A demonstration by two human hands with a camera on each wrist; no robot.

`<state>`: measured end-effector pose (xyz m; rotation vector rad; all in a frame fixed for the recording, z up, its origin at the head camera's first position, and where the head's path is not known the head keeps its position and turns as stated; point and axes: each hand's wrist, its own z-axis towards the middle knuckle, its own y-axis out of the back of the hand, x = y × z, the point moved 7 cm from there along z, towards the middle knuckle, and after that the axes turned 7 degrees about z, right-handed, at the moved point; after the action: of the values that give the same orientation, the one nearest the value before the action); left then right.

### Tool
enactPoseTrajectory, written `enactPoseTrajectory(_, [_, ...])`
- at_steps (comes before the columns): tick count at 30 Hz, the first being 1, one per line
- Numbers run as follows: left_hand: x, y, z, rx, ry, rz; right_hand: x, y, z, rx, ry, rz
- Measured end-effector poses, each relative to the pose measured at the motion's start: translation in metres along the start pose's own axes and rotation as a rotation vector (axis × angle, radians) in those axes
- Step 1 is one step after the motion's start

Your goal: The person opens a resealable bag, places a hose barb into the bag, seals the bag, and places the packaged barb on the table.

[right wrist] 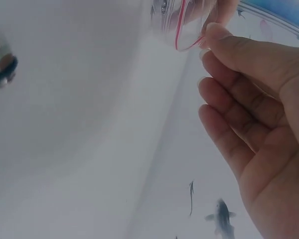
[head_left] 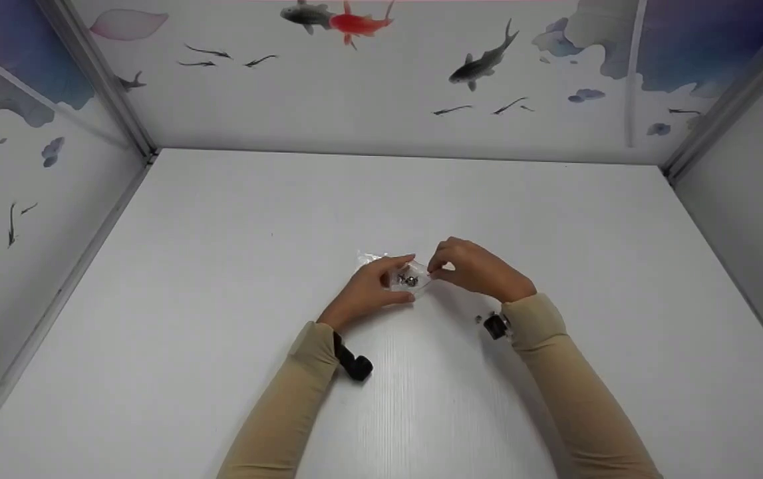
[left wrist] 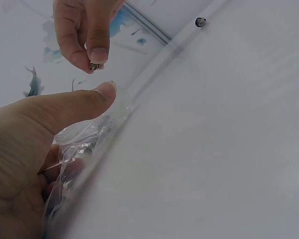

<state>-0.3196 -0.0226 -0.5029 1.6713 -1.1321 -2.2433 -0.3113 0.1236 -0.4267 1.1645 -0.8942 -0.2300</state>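
A clear bag sits in the left hand, its film bunched between the thumb on the near side and the curled fingers behind. Those fingers show only dimly through the plastic. Inside it, in the gap between thumb and forefinger, a small cluster of metal parts gleams; their number and shape are hard to make out. A red strip runs along the bag's edge facing the right grip; the right wrist view cuts the bag off at the top.

At that edge the right hand has its thumb and forefinger closed to a pinch at the end of the red strip, the other fingers loosely bent. From the left wrist, a tiny metal piece shows at these fingertips, mostly covered by them. Just beyond the left grip lies crumpled film, partly behind the hand; whether it belongs to the same bag, I cannot tell.

Nearer the person than the right grip, a loose metal part rests on the white table, right beside the wrist camera. In the right wrist view, blurred metal is cut off at the left border. Well beyond both grips stands a panel printed with fish, cropped at the top.
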Motion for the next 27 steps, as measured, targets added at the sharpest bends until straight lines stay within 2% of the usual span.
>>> enactPoseTrajectory(5, [0.0, 0.0, 0.0, -0.002, 0.008, -0.014, 0.004, -0.001, 0.005, -0.027, 0.028, -0.021])
enactPoseTrajectory(13, [-0.001, 0.0, 0.001, -0.001, -0.01, -0.007, 0.004, -0.005, 0.012, -0.018, -0.009, -0.033])
enactPoseTrajectory(27, [-0.001, 0.0, 0.0, 0.001, -0.005, -0.018, 0.006, -0.005, 0.012, -0.021, 0.0, -0.019])
